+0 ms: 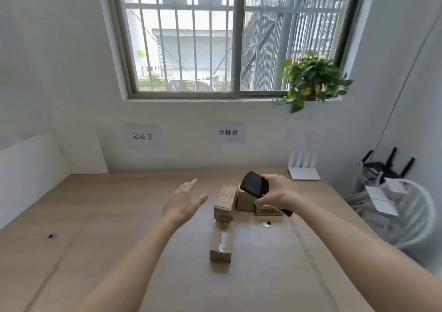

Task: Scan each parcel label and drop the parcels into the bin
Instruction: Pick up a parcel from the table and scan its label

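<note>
– Forearms fill our near view. Left hand: fingers straight and spread, holding nothing, just left of the parcels.

– Noted. Right hand: fingers curled round a dark handheld scanner, above the cluster.

– Parcels: long box nearest us on the table; taped box behind it; two more partly hidden by the scanner and hand.

– Labels too blurred to read. We cannot tell which thing is the bin.
</note>
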